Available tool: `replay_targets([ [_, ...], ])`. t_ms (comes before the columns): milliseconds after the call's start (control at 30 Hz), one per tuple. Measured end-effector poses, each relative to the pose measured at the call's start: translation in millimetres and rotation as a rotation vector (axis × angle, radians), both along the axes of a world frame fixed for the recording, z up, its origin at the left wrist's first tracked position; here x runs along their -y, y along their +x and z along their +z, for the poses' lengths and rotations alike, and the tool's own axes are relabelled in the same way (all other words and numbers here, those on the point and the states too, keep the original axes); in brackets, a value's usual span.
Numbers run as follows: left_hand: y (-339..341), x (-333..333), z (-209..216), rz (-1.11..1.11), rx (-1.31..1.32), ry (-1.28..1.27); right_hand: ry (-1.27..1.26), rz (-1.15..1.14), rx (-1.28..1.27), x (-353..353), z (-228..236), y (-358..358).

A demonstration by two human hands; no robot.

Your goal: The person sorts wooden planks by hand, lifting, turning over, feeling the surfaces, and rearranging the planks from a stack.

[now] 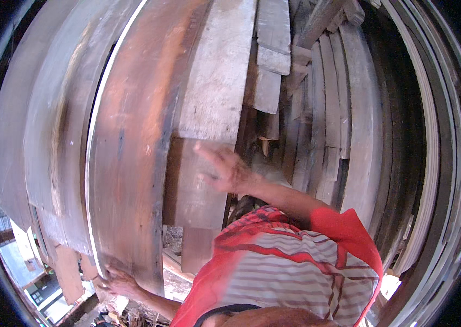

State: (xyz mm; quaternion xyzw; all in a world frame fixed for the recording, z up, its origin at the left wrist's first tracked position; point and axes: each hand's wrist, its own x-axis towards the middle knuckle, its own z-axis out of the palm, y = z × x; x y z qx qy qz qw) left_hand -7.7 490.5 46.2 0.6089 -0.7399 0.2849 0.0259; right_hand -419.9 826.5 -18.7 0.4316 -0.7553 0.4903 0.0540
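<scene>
We list one reddish board [127, 163], best steadied along its edge; one left hand [120, 282] near its lower end, grip unclear; one right hand [226, 170], fingers loosely spread, seemingly empty.

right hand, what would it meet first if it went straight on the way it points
Pointing up and left in the picture, the right hand would probably first meet the near end of the whitish board, with the reddish-brown board just beyond. Its height is unclear, so it may pass over both.
</scene>
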Motion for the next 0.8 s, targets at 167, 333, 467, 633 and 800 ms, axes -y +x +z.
replay_targets([
  [167,-74,-5,30,-0.067,-0.532,0.476,0.115,-0.621,0.302,-66,-27,-129],
  [333,-155,-15,33,-0.329,-0.388,-0.012,0.065,-0.848,0.196,-123,-78,-267],
  [467,-214,-33,30,-0.457,-0.417,0.027,0.107,-1.036,0.238,-153,-121,-354],
  [633,-268,-53,20,-0.529,-0.372,0.027,0.204,-1.187,0.368,-172,-148,-425],
  [800,-275,-53,4,-0.594,-0.443,0.077,0.194,-1.001,0.581,-174,-130,-448],
])
